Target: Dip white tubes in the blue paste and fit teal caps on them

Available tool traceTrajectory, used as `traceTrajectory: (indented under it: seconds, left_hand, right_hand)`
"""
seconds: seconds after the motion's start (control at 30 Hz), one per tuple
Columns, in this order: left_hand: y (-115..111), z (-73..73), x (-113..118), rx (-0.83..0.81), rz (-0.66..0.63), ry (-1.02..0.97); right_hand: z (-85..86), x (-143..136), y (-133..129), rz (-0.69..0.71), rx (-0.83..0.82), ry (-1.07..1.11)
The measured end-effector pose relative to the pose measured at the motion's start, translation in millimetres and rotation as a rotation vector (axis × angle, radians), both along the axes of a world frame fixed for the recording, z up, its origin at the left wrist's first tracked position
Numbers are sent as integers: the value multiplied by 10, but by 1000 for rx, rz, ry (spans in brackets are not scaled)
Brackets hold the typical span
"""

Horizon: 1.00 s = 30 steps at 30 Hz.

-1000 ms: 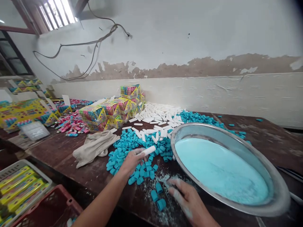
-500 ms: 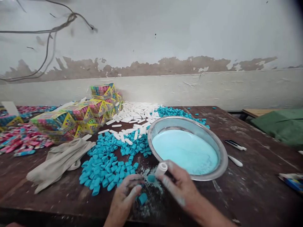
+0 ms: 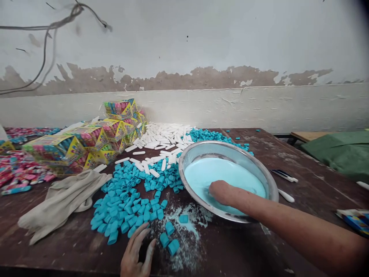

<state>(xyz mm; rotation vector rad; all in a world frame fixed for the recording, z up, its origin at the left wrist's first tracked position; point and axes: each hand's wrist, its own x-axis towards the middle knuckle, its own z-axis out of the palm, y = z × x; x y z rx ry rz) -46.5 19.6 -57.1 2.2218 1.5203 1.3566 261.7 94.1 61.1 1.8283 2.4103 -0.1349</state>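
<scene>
My right hand (image 3: 221, 192) is down in a metal basin (image 3: 272, 186) of pale blue powder (image 3: 230, 171). Its fingers are sunk out of sight, so whatever they hold is hidden. At the table's front edge, my left hand (image 3: 137, 252) is empty, its thumb and fingers spread. Just ahead of it spreads a pile of blue plastic caps (image 3: 127, 200). Several loose caps (image 3: 173, 247) lie to its right, on and beside spilled powder (image 3: 187, 231). White plastic tubes (image 3: 164, 136) are heaped behind the blue pile.
A pale cloth glove (image 3: 65, 198) lies at left, near stacked boxes (image 3: 86, 140) of colourful sticks and a pink-and-blue heap (image 3: 24, 171). Right of the basin are a black-and-white tool (image 3: 284, 176) and a white tube (image 3: 286, 195). A green cover (image 3: 340, 152) is beyond the table.
My right hand has gone from in front of the basin, where it held a white tube, down into the powder. My left hand has moved left and its fingers have spread.
</scene>
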Motion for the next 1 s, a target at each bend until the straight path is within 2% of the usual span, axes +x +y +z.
traceTrajectory:
  seconds: [0.2, 0.3, 0.4, 0.5, 0.63, 0.73, 0.8, 1.0]
  left_hand:
    - [12, -47, -45, -7, -17, -13]
    - [-1, -52, -39, -56, 16, -44]
    - [-16, -47, -26, -91, 47, -69]
    - [-20, -42, -15, -67, 40, -72]
    - [-18, -35, -12, -46, 34, -52]
    - [-17, -30, -15, -33, 35, -42]
    - [-17, -28, -17, -17, 30, -43]
    - [-12, -40, -21, 6, 22, -13]
  right_hand:
    - [8, 38, 149, 93, -154, 340]
    - [61, 147, 132, 117, -204, 414]
    - [137, 266, 75, 108, -202, 406]
    - [164, 326, 50, 53, -130, 289]
    - [31, 211, 63, -11, -80, 162]
    - [-68, 54, 93, 4, -64, 191]
    - [-70, -4, 130, 42, -76, 252]
    - [108, 125, 185, 128, -226, 343]
